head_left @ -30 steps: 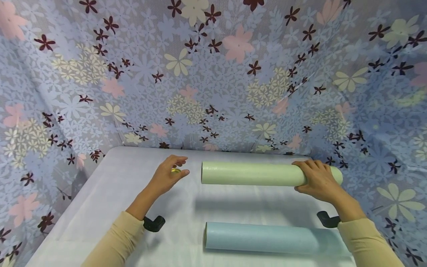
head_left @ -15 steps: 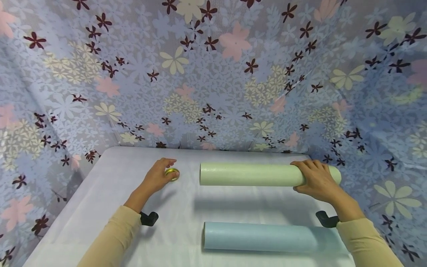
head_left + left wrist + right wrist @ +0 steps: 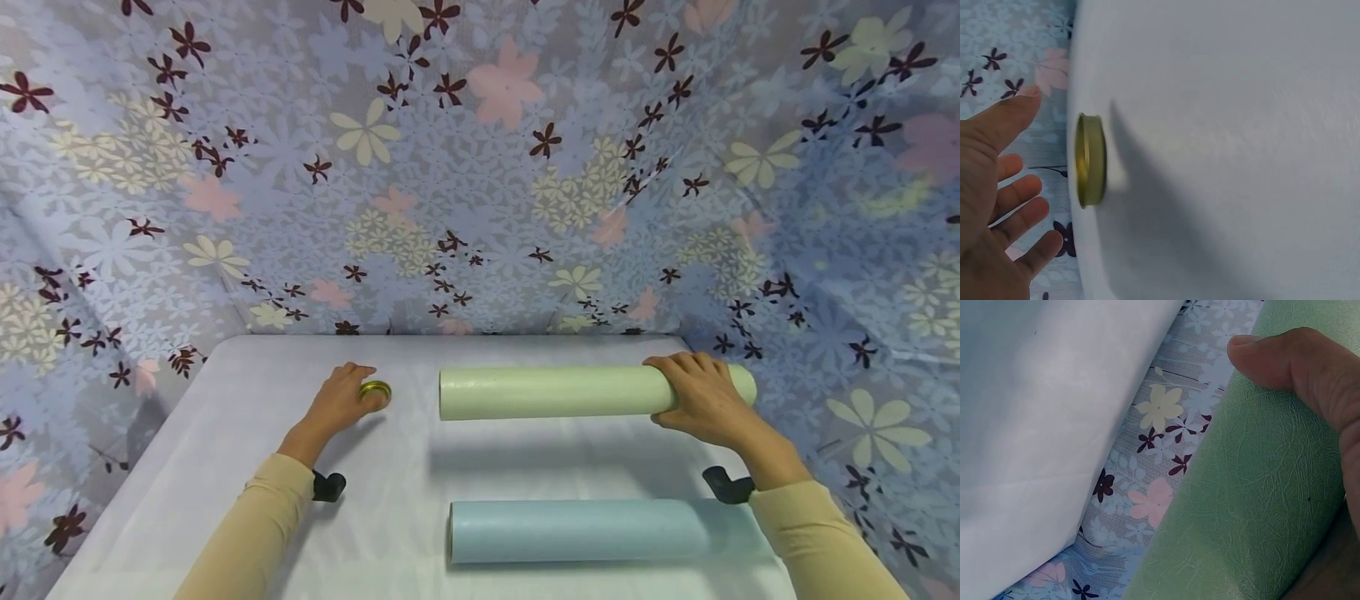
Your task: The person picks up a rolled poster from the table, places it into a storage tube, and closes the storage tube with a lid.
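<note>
A small gold-coloured round lid [image 3: 375, 392], shallow and rimmed, lies toward the table's far edge in the head view. My left hand [image 3: 339, 400] hovers just left of it with spread, relaxed fingers. In the left wrist view a gap shows between the fingers and the lid [image 3: 1091, 161]. On the right, my right hand [image 3: 702, 396] grips a pale green roll [image 3: 547, 392] near its right end. The roll is held level above the table, its shadow falling below. Its textured surface [image 3: 1235, 487] fills much of the right wrist view, the thumb lying across it.
A light blue roll [image 3: 577, 532] lies on the white-covered table [image 3: 247, 392] nearer me, its right end partly behind my right sleeve [image 3: 810, 533]. Floral fabric [image 3: 480, 183] hangs behind the table and along both sides.
My left hand has drawn left and slightly down, away from the gold lid, which now shows more. The right hand keeps its hold on the green roll. The view has shifted slightly.
</note>
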{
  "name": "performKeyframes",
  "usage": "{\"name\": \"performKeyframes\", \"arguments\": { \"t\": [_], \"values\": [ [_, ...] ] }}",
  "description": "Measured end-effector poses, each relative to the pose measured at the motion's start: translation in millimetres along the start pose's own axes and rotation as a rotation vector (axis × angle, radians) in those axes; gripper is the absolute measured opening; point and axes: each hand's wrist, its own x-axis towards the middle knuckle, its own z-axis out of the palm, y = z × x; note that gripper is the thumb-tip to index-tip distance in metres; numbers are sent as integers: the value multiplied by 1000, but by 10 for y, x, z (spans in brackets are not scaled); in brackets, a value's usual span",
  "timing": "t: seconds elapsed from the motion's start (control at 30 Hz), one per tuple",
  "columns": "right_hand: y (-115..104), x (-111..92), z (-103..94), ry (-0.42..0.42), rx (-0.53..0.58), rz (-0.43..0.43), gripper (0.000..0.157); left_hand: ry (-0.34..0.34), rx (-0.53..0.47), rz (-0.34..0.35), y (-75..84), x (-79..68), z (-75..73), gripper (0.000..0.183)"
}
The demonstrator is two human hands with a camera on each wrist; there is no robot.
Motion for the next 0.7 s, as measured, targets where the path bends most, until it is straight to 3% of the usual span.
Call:
{"name": "performKeyframes", "arguments": {
  "t": [0.27, 0.43, 0.7],
  "values": [
    [5, 22, 19, -10, 7, -10, 76, -60, 66, -62, -35, 26, 65, 64],
    [13, 25, 32, -3, 12, -13, 75, -79, 114, -67, -42, 49, 87, 67],
    [37, 15, 45, 4, 11, -16, 75, -110, 124, -110, -89, 105, 140, 71]
  ]
}}
